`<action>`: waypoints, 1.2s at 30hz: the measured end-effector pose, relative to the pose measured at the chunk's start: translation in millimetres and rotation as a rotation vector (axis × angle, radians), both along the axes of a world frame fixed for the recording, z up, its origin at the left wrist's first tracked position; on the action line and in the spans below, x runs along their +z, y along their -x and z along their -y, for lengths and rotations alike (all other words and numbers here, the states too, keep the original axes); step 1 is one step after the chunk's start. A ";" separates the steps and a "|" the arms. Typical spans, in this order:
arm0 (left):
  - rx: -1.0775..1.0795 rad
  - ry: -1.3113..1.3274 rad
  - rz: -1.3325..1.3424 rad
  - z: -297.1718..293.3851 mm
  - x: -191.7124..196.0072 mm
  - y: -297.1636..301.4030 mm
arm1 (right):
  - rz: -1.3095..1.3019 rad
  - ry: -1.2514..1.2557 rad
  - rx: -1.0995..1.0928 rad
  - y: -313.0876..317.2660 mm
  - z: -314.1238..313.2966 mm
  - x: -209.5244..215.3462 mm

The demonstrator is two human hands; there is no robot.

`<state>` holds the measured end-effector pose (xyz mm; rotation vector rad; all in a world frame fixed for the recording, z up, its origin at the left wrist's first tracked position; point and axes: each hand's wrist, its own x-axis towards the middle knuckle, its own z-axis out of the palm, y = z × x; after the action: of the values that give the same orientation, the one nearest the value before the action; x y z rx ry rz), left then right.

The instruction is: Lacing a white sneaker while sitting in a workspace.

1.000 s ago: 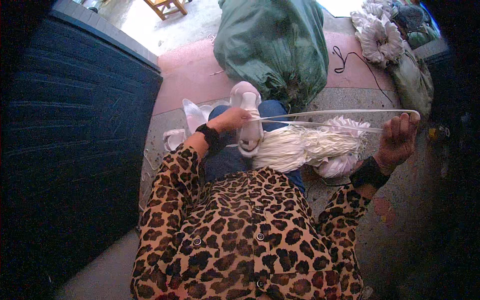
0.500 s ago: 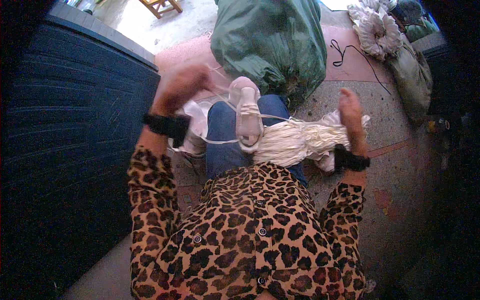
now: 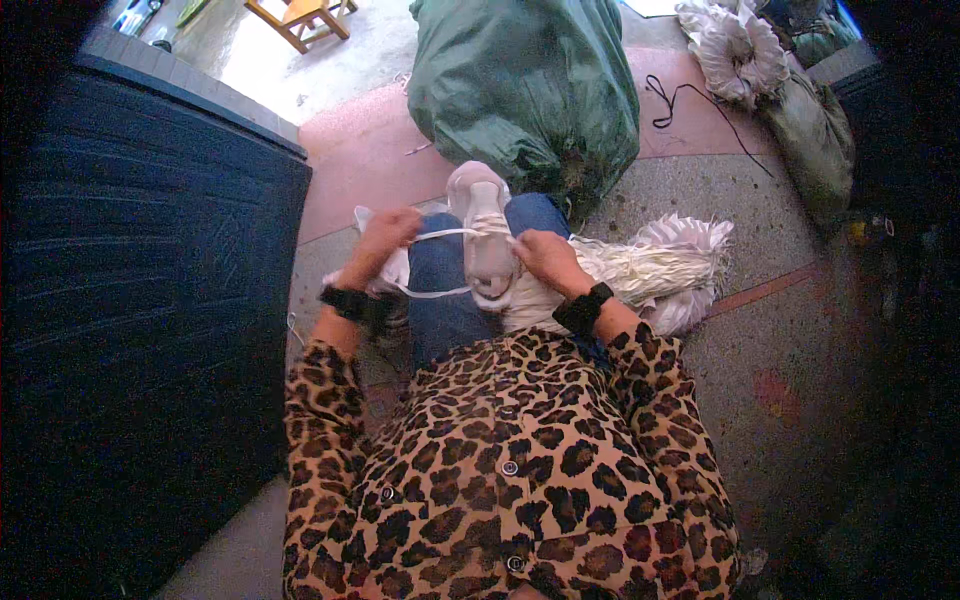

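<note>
White cord (image 3: 440, 235) runs taut between the two hands, crossing a pale sneaker (image 3: 483, 232) that rests sole-side up over the person's jeans-clad knee. The left hand (image 3: 383, 240) is closed around one end of the cord, just left of the shoe, with a second strand looping below it toward the shoe's heel. The right hand (image 3: 545, 258) is curled on the other end, touching the sneaker's right edge; its fingers are bent down and partly hidden. Both wrists carry black bands, and leopard-print sleeves come up from the lower edge.

Just right of the right hand lies a bundle of white strips (image 3: 650, 272), fanned at its far end, resting on the speckled floor (image 3: 790, 330). Beyond the shoe stands a large, bulging green sack (image 3: 525, 85), tied shut, with no visible label. A second white bundle (image 3: 738, 50) lies at the upper right beside an olive bag (image 3: 815, 135). A dark ribbed panel (image 3: 140, 280) fills the left side, and a small wooden stool (image 3: 300, 15) stands far off at the top.
</note>
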<state>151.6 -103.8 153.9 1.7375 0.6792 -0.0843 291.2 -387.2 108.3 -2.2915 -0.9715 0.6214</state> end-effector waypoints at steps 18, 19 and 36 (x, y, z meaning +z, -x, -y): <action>-0.504 -0.943 -0.192 120.9 1.9 -27.1 | -0.103 0.017 -0.039 1.2 2.5 -0.8; -0.466 -0.985 -0.148 117.1 -12.0 -27.0 | -0.087 0.018 -0.032 1.2 0.6 1.6; -0.443 -0.846 -0.044 110.6 -35.1 -34.2 | -0.072 -0.265 -0.099 16.5 -7.5 21.4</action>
<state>185.9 -214.5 118.8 2.6915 0.3551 -0.1548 274.7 -379.7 129.7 -2.0549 -0.8458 0.4981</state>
